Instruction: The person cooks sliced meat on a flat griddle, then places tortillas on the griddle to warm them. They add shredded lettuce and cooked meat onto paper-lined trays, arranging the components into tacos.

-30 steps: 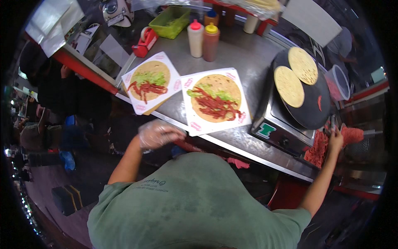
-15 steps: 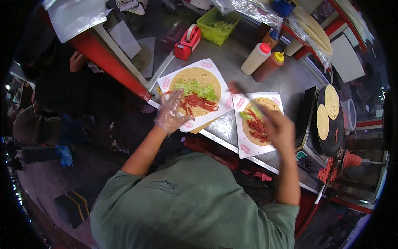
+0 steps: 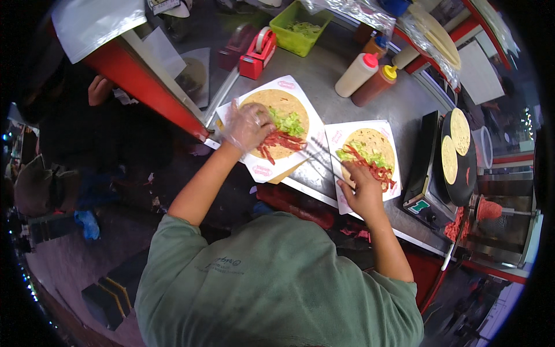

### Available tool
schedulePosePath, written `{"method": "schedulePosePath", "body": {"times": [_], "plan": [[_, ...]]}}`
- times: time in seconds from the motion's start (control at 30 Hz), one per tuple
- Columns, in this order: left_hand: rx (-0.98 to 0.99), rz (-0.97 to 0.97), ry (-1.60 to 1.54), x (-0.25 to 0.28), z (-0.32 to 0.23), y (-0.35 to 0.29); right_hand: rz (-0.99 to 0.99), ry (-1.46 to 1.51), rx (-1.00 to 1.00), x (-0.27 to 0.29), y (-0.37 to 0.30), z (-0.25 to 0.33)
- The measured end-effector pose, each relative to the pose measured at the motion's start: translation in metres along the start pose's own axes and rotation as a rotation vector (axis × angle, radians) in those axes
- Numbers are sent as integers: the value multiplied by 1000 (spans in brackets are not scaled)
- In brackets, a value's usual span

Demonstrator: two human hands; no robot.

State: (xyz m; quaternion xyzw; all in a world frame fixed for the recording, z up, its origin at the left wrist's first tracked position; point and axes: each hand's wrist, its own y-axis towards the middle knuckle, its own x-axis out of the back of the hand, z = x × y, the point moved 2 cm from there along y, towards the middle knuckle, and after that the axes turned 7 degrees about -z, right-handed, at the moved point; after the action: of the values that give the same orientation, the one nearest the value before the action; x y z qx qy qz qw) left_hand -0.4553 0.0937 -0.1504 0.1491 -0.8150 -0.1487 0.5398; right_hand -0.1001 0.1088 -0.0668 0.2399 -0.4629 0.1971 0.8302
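Observation:
My left hand (image 3: 247, 125), in a clear plastic glove, lies over the left side of a large round flatbread (image 3: 282, 97). Its fingers curl together at the edge of the shredded lettuce (image 3: 287, 122) and red meat strips (image 3: 284, 140); whatever is between them is hidden. A white paper sheet (image 3: 287, 83) lies beneath this flatbread. My bare right hand (image 3: 363, 191) grips metal tongs (image 3: 319, 155), their slightly blurred arms pointing up and left between the sheets. That hand covers the lower left of a smaller flatbread (image 3: 368, 135), which carries lettuce and meat strips (image 3: 380, 173) on its own paper.
Behind the flatbreads stand a red tape dispenser (image 3: 258, 53), a green lettuce bin (image 3: 300, 29), a white squeeze bottle (image 3: 356, 75) and a reddish-brown one (image 3: 374, 85). At right, a round black griddle (image 3: 461, 173) holds two flatbreads. Beyond the left partition, another person's hand (image 3: 100, 90) shows.
My left hand has moved up and right, its spread fingers now curled in. My right hand has moved down and left, the tongs' tips with it. The smaller flatbread's fillings lie shifted to the right.

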Motion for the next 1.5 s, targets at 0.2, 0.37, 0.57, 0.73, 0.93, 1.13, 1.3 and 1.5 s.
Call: {"method": "schedulePosePath", "body": {"times": [0.2, 0.37, 0.57, 0.73, 0.93, 1.13, 1.3, 1.5], "plan": [[0, -123, -27, -4, -30, -11, -95, 18, 9, -27, -4, -11], [-161, -101, -5, -20, -58, -37, -95, 107, -102, -42, 9, -4], [-129, -86, 103, -11, -67, -24, -466, 301, -424, 48, -101, -63], [-184, -8, 46, -18, -83, -17, -406, -130, -617, 68, -185, -113], [-215, 7, 97, -21, -80, -5, -409, 37, -617, 61, -176, -96], [-64, -20, 114, -16, -121, 5, -568, 91, -647, 62, -178, -76], [-137, 76, -282, -66, -200, 20, -477, 43, -665, 40, -206, -72], [-118, 63, -210, -94, -203, 16, -432, 87, -512, 89, -198, -94]]}}
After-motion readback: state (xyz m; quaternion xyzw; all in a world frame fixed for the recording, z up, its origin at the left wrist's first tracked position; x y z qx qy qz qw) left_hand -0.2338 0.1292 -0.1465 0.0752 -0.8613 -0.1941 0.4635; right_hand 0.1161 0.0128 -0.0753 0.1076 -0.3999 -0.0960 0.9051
